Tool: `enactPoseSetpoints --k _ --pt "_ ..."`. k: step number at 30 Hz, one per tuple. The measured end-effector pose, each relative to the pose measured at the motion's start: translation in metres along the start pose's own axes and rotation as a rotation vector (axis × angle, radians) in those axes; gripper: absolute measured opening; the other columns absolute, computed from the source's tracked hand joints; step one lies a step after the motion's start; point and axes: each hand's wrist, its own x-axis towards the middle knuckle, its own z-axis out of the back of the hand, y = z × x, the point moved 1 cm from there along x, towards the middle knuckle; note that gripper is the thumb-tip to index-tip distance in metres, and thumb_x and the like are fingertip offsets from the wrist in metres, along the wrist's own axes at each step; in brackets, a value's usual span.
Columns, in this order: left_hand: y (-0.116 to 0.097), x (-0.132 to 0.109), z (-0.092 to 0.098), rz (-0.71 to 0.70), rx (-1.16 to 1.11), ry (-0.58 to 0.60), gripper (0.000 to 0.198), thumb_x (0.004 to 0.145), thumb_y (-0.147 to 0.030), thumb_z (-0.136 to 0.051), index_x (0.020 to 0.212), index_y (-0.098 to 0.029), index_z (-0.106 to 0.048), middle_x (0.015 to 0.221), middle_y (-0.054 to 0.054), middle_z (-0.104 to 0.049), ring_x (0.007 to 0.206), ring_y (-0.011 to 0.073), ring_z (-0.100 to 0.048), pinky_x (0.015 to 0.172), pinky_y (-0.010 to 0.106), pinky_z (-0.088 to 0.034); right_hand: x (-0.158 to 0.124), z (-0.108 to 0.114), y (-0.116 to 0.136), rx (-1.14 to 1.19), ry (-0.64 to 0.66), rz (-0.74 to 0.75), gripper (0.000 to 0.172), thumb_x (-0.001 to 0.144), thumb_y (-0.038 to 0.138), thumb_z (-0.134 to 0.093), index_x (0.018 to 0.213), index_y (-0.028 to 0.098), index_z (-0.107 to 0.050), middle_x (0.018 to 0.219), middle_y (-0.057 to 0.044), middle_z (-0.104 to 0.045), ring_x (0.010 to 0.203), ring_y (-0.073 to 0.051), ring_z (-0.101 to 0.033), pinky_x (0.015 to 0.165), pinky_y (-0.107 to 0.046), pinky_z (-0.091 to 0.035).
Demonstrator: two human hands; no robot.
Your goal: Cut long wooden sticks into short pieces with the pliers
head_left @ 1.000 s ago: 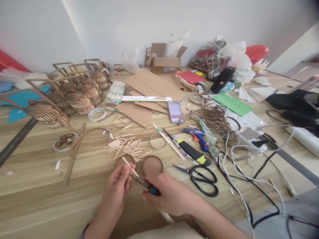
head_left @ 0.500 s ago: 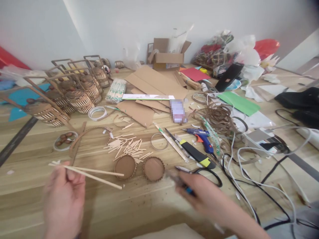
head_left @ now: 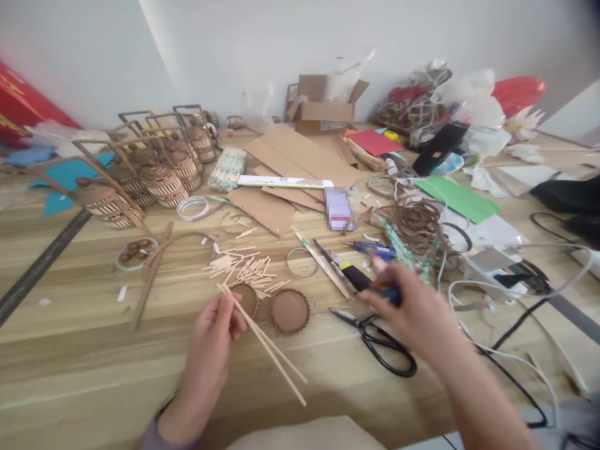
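Observation:
My left hand (head_left: 213, 340) pinches a pair of thin wooden chopsticks (head_left: 272, 350), which slant down to the right above the table. Just beyond the fingers lie two round brown discs with ridged rims; the left disc (head_left: 247, 299) is partly covered by the hand, the right disc (head_left: 289, 310) is in full view. My right hand (head_left: 407, 306) is curled around a dark and blue object, mostly hidden, beside a blue glue gun (head_left: 375, 249). I cannot tell whether that object is the gun's handle or a separate tool. Black-handled scissors (head_left: 387, 347) lie below it.
Short cut sticks (head_left: 248, 270) are heaped behind the discs. A utility knife (head_left: 351, 272) lies right of centre. Small lidded baskets with tall handles (head_left: 164, 181) stand at left. Cardboard sheets (head_left: 300, 153), coiled brown strips (head_left: 412, 219) and cables (head_left: 506, 337) cover the back and right.
My left hand has moved right with the chopsticks, which now point lower. My right hand has moved right and away, from beside the right disc to the glue gun, uncovering the scissors.

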Motion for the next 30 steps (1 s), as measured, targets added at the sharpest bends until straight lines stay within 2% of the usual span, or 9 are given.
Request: enactPoseSetpoints --k 2,3,4,7,10,17,21,25,30 --pt "-0.002 -0.001 -0.010 0.018 0.029 0.059 0.053 0.065 -0.066 -0.071 0.079 -0.015 -0.065 0.045 -0.005 -0.053 0.043 0.0100 -0.043 0.041 0.020 -0.032 -0.023 -0.024 0.037 0.196 0.423 0.146 0.014 0.080 0.034 -0.067 0.084 0.022 -0.060 0.073 -0.001 -0.067 0.065 -0.019 -0.061 0.058 -0.026 -0.039" --pt "-0.003 -0.001 -0.014 0.016 0.049 0.091 0.053 0.066 -0.067 -0.070 0.078 -0.015 -0.065 0.045 -0.004 -0.054 0.043 0.0102 -0.043 0.041 0.020 -0.033 -0.033 -0.035 0.054 0.246 0.573 0.205 0.015 0.078 0.032 -0.069 0.078 0.022 -0.059 0.071 0.001 -0.066 0.064 -0.017 -0.060 0.056 -0.024 -0.037" --pt "-0.004 0.000 -0.018 0.007 0.068 0.120 0.053 0.067 -0.067 -0.069 0.076 -0.015 -0.064 0.046 -0.003 -0.055 0.043 0.0106 -0.045 0.042 0.021 -0.034 -0.040 -0.043 0.067 0.246 0.624 0.235 0.018 0.075 0.031 -0.071 0.073 0.021 -0.057 0.071 0.000 -0.065 0.064 -0.017 -0.059 0.054 -0.024 -0.034" --pt "-0.004 0.003 -0.024 -0.022 0.126 0.173 0.049 0.074 -0.065 -0.064 0.074 -0.016 -0.063 0.050 -0.002 -0.058 0.045 0.0122 -0.049 0.043 0.022 -0.037 -0.048 -0.061 0.085 0.188 0.614 0.288 0.012 0.080 0.024 -0.065 0.074 0.019 -0.055 0.072 -0.003 -0.066 0.065 -0.018 -0.059 0.055 -0.026 -0.029" --pt "0.002 0.007 -0.024 -0.029 0.170 0.214 0.043 0.080 -0.060 -0.060 0.079 -0.017 -0.064 0.051 -0.003 -0.058 0.044 0.0131 -0.051 0.044 0.023 -0.038 -0.048 -0.068 0.079 0.194 0.574 0.329 0.009 0.086 0.019 -0.055 0.077 0.018 -0.054 0.073 -0.005 -0.066 0.066 -0.018 -0.060 0.056 -0.027 -0.029" --pt "0.009 0.011 -0.024 -0.059 0.269 0.281 0.036 0.085 -0.052 -0.053 0.077 -0.018 -0.061 0.047 -0.003 -0.057 0.041 0.0135 -0.049 0.043 0.023 -0.037 -0.050 -0.072 0.069 0.319 0.467 0.344 0.015 0.082 0.015 -0.054 0.070 0.021 -0.046 0.070 -0.001 -0.057 0.064 -0.016 -0.054 0.057 -0.025 -0.031" --pt "0.005 0.012 -0.018 -0.044 0.349 0.351 0.037 0.086 -0.054 -0.052 0.082 -0.019 -0.059 0.050 -0.001 -0.061 0.036 0.0122 -0.045 0.041 0.022 -0.032 -0.041 -0.064 0.065 0.410 0.495 0.242 0.016 0.084 0.021 -0.051 0.069 0.021 -0.045 0.067 0.001 -0.054 0.062 -0.015 -0.048 0.057 -0.025 -0.033" --pt "-0.001 0.004 -0.009 -0.031 0.332 0.331 0.037 0.085 -0.058 -0.052 0.089 -0.021 -0.053 0.052 -0.002 -0.063 0.035 0.0125 -0.044 0.040 0.022 -0.032 -0.028 -0.053 0.056 0.650 0.552 0.130 0.019 0.085 0.035 -0.051 0.073 0.021 -0.048 0.065 0.003 -0.048 0.062 -0.014 -0.044 0.059 -0.026 -0.034" --pt "-0.004 -0.017 -0.016 0.000 0.328 0.576 0.035 0.086 -0.051 -0.057 0.071 -0.020 -0.063 0.072 0.005 -0.071 0.069 0.0188 -0.062 0.063 0.026 -0.044 -0.020 -0.052 0.063 0.983 0.622 -0.020 0.029 0.084 0.049 -0.056 0.075 0.021 -0.049 0.059 0.007 -0.041 0.053 -0.011 -0.035 0.050 -0.024 -0.030"
